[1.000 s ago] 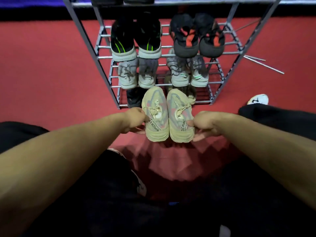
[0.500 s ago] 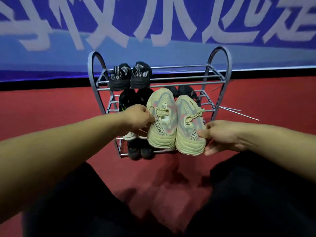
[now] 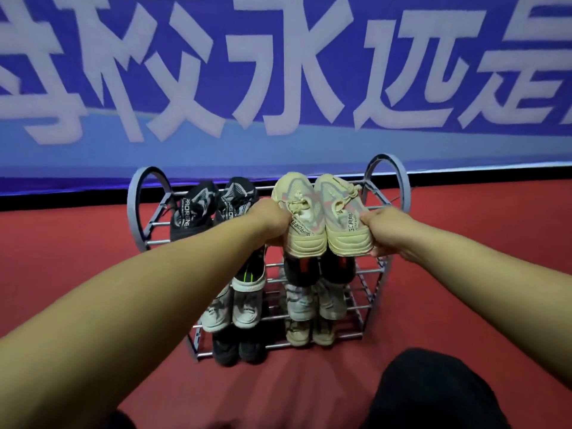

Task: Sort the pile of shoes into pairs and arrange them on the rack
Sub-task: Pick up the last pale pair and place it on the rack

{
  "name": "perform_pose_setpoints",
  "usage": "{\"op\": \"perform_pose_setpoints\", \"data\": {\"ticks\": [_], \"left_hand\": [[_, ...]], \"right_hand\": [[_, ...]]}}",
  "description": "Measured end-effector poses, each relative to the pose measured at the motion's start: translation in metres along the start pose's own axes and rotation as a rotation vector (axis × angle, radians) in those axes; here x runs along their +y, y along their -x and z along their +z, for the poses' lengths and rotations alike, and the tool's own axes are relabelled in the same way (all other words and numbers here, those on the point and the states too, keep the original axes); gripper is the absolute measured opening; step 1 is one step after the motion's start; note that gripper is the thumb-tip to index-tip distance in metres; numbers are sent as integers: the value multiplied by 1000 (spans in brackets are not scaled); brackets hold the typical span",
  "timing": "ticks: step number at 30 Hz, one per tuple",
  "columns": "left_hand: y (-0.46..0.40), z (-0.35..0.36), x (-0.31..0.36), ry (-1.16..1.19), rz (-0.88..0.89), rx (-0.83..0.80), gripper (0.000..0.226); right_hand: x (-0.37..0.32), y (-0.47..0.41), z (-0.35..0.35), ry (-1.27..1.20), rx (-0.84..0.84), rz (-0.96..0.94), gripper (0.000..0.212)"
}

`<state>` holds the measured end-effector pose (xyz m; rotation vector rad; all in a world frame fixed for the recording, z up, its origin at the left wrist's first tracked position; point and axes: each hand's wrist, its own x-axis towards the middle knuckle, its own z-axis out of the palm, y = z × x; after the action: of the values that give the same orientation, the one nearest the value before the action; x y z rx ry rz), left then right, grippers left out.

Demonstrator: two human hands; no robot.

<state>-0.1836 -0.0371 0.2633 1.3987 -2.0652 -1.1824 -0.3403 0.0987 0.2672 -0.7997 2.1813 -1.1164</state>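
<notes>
Closest to the camera, a dark-clothed knee [image 3: 433, 394] sat at the lower right, above a red floor [image 3: 62, 258]. Two bare forearms reached forward from the bottom corners toward the middle of the view.

The left hand [image 3: 270, 222] was curled around the heel side of one beige sneaker [image 3: 301, 218], and the right hand [image 3: 382, 230] gripped the heel side of a matching beige sneaker [image 3: 345, 218]. The two sneakers were held side by side, touching, with toes pointing away and tilted upward. They were at the height of the top shelf of a grey metal shoe rack [image 3: 148, 199], over its right half. Whether their soles rested on the shelf bars could not be told.

On the left half of that top shelf stood a pair of black and grey sneakers [image 3: 213, 209]. Below them, partly hidden by the left forearm, sat a black shoe with green stripes [image 3: 249, 274], then a pair of pale grey shoes [image 3: 230, 311], and a black pair [image 3: 238, 348] at the bottom. On the right side, beneath the held sneakers, were a dark pair with red accents [image 3: 318, 269], a grey patterned pair [image 3: 315, 301], and a tan pair [image 3: 309, 332] lowest.

Behind the rack hung a blue banner [image 3: 278, 144] with large white Chinese characters.
</notes>
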Motion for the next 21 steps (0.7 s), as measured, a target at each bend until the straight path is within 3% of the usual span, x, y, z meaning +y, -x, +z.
{"op": "perform_pose_setpoints", "data": {"ticks": [2,6,12,16,21], "left_hand": [[-24,4,0,-9,-19,17,30],[-61,7,3,23,-23,29,22],[-82,16,0,-169,-58,-31,27],[-92,22,-8,-331,-56,92,41],[-90,33,-2,-403,-61,151,38]], "right_hand": [[-5,-26,5,48,34,-17,26],[-12,-67,13,107,7,-17,26],[-6,-99,16,167,5,33,25],[-3,-102,14,184,-10,-3,36],[1,-105,14,175,-24,-26,39]]}}
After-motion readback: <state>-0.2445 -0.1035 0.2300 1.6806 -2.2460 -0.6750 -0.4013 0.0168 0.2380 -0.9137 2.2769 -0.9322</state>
